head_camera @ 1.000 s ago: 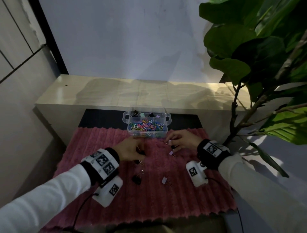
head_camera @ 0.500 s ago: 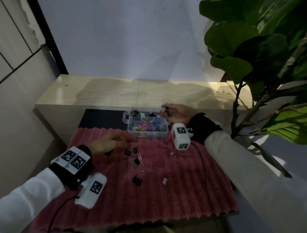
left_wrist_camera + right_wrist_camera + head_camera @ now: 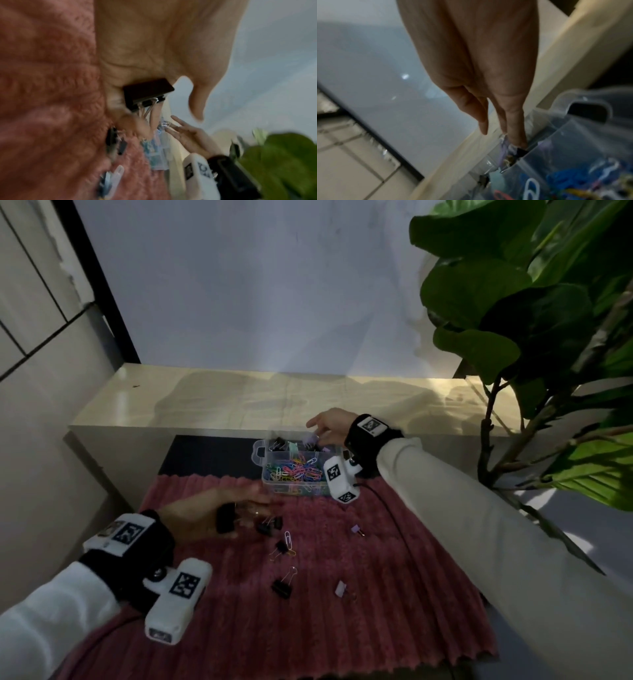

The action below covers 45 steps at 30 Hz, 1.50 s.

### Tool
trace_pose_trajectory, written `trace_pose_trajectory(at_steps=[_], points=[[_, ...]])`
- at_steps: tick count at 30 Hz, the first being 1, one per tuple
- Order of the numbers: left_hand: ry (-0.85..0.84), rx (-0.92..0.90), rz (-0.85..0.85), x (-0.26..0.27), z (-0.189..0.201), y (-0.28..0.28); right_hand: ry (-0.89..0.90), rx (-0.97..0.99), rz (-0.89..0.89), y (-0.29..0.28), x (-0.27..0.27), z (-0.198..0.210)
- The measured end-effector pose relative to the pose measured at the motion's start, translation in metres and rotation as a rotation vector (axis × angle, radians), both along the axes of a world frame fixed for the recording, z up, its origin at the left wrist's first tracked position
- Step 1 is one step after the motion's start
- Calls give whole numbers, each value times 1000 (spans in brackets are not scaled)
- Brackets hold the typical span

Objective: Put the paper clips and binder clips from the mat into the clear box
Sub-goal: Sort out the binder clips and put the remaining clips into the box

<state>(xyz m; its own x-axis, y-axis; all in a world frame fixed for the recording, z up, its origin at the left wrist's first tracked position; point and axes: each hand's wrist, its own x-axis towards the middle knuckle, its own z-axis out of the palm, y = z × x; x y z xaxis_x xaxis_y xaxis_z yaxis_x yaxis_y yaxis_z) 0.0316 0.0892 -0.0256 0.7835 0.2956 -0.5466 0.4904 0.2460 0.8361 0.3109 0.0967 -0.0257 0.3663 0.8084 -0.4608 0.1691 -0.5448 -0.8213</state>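
black binder clip point(image 3: 147, 93) gripped in left hand point(image 3: 154, 54), plain only in wrist view; right hand point(image 3: 330, 424) slack over clear box point(image 3: 270, 479).

Both arms: white long sleeves point(image 3: 479, 525), black wristbands point(image 3: 370, 436) bearing square black-and-white markers, white marker-tagged camera units point(image 3: 178, 601) below, black cable point(image 3: 387, 508) attached.

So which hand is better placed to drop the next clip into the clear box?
Left. The left hand already holds a black binder clip above the pink ribbed mat; the right hand is open over the clear plastic box.
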Motion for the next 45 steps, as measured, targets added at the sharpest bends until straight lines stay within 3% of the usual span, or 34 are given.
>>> trace_pose_trajectory(at_steps=[3, 4, 6, 10, 14, 20, 24, 31, 38, 41, 45], points=[[202, 757, -242, 4, -8, 0, -177, 12, 101, -4, -1, 7], [245, 927, -313, 7, -12, -3, -202, 31, 122, -9, -1, 10], [246, 1058, -384, 16, -23, -8, -247, 90, 185, -25, -1, 17], [289, 1057, -412, 31, -35, -17, -413, 168, 432, -78, -11, 20], [290, 1074, -411, 39, -38, -25, -616, 63, 694, -126, -22, 7], [318, 1086, -513, 42, -37, -31, -611, -17, 727, -144, -69, -25], [255, 1106, -492, 42, -33, -26, -625, -22, 656, -131, -102, -41], [167, 964, -366, 37, -26, -12, -678, -71, 546, -129, -122, -50], [175, 903, -161, 16, -17, 13, -478, 59, 508, -127, -106, -40], [183, 881, -99, 6, -14, 19, -360, 102, 408, -123, -94, -25], [215, 819, -115, -1, -13, 22, -465, 147, 240, -98, -61, 0]])
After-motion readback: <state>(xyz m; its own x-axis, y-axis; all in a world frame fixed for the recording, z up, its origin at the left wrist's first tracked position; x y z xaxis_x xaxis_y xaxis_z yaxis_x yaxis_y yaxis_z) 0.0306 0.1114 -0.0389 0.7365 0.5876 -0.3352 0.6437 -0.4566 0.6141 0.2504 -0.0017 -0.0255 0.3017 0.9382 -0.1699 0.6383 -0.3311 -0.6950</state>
